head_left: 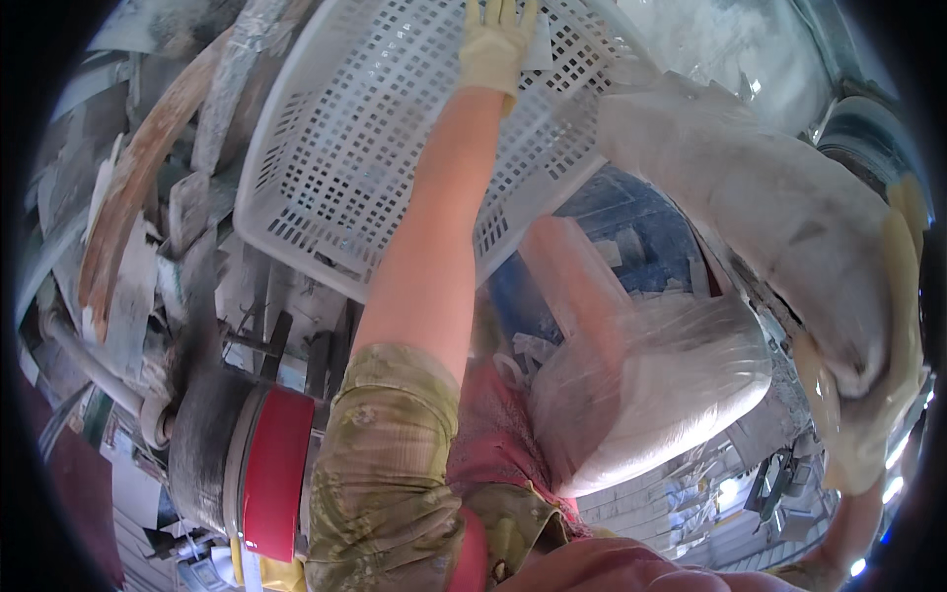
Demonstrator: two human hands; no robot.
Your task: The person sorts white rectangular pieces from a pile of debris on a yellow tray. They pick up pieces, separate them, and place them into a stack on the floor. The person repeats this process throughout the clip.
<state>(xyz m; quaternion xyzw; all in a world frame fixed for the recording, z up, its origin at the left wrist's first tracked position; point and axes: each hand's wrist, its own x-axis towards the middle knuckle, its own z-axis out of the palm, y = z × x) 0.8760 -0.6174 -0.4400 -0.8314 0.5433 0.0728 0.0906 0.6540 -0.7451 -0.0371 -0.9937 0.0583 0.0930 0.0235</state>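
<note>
Head view: gloved left hand (493, 59) laid out on a white basket (365, 128), gloved right hand (854, 444) at a pale, dusty form (789, 217)
The basket, perforated all over, fills the upper middle and runs out of view at the top; the left hand's fingers stretch straight and slightly spread against it (their tips meet the upper edge of view), with a small white slip (540, 44) just beside them. At far right, the right hand spans the lower end of the long form, fingers along one side and thumb on the other; whether it grips I cannot tell. Between the arms sits a bundle in clear plastic (651, 365), and a red-and-black roller (276, 474) stands left of the olive sleeve (385, 464)
</note>
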